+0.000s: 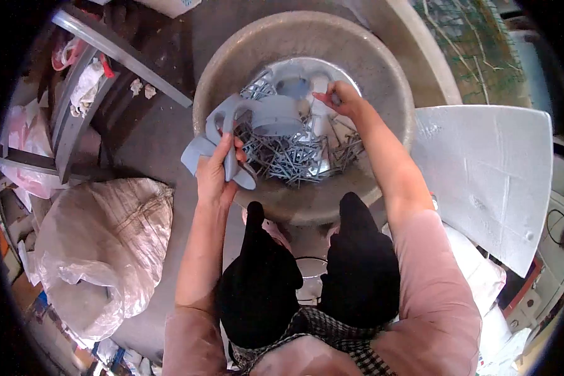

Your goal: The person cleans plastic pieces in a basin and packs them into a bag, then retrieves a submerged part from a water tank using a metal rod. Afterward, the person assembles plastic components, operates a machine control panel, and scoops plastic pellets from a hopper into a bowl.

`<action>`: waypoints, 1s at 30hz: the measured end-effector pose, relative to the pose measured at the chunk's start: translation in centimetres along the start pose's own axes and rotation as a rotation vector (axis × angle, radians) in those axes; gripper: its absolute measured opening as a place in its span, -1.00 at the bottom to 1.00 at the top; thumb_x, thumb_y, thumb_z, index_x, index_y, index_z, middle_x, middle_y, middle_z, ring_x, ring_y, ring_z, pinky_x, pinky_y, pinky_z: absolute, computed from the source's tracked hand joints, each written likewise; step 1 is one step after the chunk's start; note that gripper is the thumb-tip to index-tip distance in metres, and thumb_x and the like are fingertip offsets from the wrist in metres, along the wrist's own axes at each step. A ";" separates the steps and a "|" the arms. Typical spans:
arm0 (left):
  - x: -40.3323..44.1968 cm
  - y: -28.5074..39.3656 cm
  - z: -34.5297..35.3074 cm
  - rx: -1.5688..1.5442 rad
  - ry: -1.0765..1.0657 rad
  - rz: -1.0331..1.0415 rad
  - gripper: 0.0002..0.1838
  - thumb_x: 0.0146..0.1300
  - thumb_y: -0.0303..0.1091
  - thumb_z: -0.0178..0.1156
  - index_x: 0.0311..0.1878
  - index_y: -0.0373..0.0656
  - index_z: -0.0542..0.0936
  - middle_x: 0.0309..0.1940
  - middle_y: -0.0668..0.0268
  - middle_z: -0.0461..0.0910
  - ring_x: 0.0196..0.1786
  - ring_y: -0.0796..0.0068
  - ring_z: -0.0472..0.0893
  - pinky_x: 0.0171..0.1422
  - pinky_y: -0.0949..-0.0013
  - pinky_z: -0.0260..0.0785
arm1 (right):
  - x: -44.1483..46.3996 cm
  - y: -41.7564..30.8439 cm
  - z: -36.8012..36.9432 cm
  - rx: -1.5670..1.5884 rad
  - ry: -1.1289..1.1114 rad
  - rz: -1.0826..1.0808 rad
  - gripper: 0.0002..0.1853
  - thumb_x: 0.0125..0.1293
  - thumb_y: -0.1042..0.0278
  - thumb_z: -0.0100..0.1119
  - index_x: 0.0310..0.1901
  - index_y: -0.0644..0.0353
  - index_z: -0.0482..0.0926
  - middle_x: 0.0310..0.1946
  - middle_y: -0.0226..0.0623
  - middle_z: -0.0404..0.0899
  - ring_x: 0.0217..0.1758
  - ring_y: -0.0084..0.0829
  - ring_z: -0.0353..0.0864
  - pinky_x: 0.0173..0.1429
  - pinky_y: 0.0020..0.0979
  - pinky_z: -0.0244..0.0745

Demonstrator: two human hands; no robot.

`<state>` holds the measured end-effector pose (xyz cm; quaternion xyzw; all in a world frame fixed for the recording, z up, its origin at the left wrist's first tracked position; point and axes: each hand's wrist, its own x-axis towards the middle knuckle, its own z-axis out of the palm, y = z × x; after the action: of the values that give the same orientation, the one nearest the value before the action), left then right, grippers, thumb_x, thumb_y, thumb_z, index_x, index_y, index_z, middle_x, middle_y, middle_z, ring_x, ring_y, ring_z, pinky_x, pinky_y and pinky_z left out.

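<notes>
In my left hand (216, 166) are several curved grey plastic pieces (202, 150), with the fingers wrapped around them. A wide grey plastic ring (277, 114) extends from this bunch over the basin; whether it is joined to the held pieces I cannot tell. Over the right part of the basin my right hand (343, 100) is closed, its fingers curled around something small and greyish that I cannot make out. Below both hands lies a heap of long metal screws or nails (288, 156), spread over a shiny pan-like surface (323, 78) inside the large round basin (391, 75).
My knees (357, 263) are against the near side of the basin. A white foam board (482, 169) leans at the right. On the left stand a translucent plastic sack (106, 244) and a metal frame (125, 53). Green netting (476, 50) shows at the upper right.
</notes>
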<state>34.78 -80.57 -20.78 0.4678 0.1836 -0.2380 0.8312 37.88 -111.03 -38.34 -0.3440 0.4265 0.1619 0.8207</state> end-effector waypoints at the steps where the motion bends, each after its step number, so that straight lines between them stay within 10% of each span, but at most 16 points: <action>1: 0.0 -0.2 0.3 0.062 0.030 -0.008 -0.74 0.22 -0.34 0.19 -0.12 -0.27 0.43 -0.45 0.27 0.51 -0.48 0.52 0.45 -0.38 0.47 0.32 | -2.7 -0.7 1.1 0.131 -0.063 -0.001 -0.95 0.15 0.44 0.04 -0.38 0.21 0.43 -0.28 -0.10 0.49 -0.54 -0.44 0.48 -0.59 -0.62 0.34; 5: -1.7 -0.8 2.1 0.174 0.064 -0.017 -0.78 0.12 -0.40 0.29 -0.24 -0.31 0.51 -0.44 0.28 0.54 -0.43 0.50 0.49 -0.32 0.45 0.34 | -12.5 1.0 3.7 -0.622 0.119 -0.436 -0.59 0.32 -0.01 0.01 -0.36 0.26 0.43 -0.66 -0.40 0.44 -0.75 -0.58 0.37 -0.72 -0.55 0.15; 8: -2.7 -1.0 3.3 0.215 0.063 -0.009 -0.80 0.09 -0.39 0.32 -0.30 -0.30 0.54 -0.50 0.30 0.53 -0.44 0.48 0.49 -0.30 0.42 0.35 | -17.7 3.1 5.3 -0.686 0.045 -0.710 -0.60 0.34 0.03 -0.01 -0.32 0.31 0.43 -0.74 -0.31 0.41 -0.80 -0.47 0.38 -0.65 -0.40 0.29; 16: -7.0 -0.9 8.1 0.116 -0.060 0.226 -0.70 0.08 -0.42 0.32 -0.14 -0.22 0.48 -0.37 0.40 0.49 -0.37 0.60 0.47 -0.28 0.49 0.33 | -27.8 5.1 10.3 -0.841 -0.271 -0.803 -0.58 0.29 0.08 0.09 -0.07 0.29 0.29 -0.54 -0.28 0.49 -0.60 -0.49 0.49 -0.51 -0.45 0.40; 18: -8.2 -0.3 8.8 0.100 -0.064 0.127 -0.72 0.14 -0.35 0.29 -0.14 -0.24 0.47 -0.35 0.39 0.51 -0.32 0.59 0.47 -0.26 0.44 0.34 | -29.1 5.2 11.1 -1.102 -0.341 -1.275 -0.32 0.05 -0.02 0.34 -0.06 0.36 0.23 -0.32 -0.01 0.50 -0.31 -0.22 0.56 -0.21 -0.29 0.47; 20: -7.7 -0.5 8.0 0.200 -0.022 0.177 -0.67 0.23 -0.24 0.20 -0.05 -0.26 0.45 -0.28 0.34 0.53 -0.28 0.51 0.51 -0.27 0.38 0.39 | -30.6 5.0 11.6 -1.105 -0.333 -1.160 -0.15 -0.14 -0.03 0.47 0.00 0.38 0.19 -0.22 0.07 0.46 -0.17 -0.07 0.51 -0.02 -0.22 0.41; 30: -9.3 2.3 6.5 0.003 -0.262 0.203 -0.47 0.26 0.01 0.12 0.07 -0.29 0.43 -0.10 0.23 0.52 -0.17 0.43 0.52 -0.21 0.32 0.40 | -32.5 3.6 12.1 -0.626 -0.664 -0.501 -0.38 0.12 0.45 0.26 0.19 0.18 0.20 -0.34 -0.36 0.50 -0.46 -0.55 0.51 -0.48 -0.54 0.38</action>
<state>29.00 -83.11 -11.09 0.4502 0.0252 -0.2122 0.8670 24.01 -99.03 -8.69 -0.5946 -0.0213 0.1805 0.7832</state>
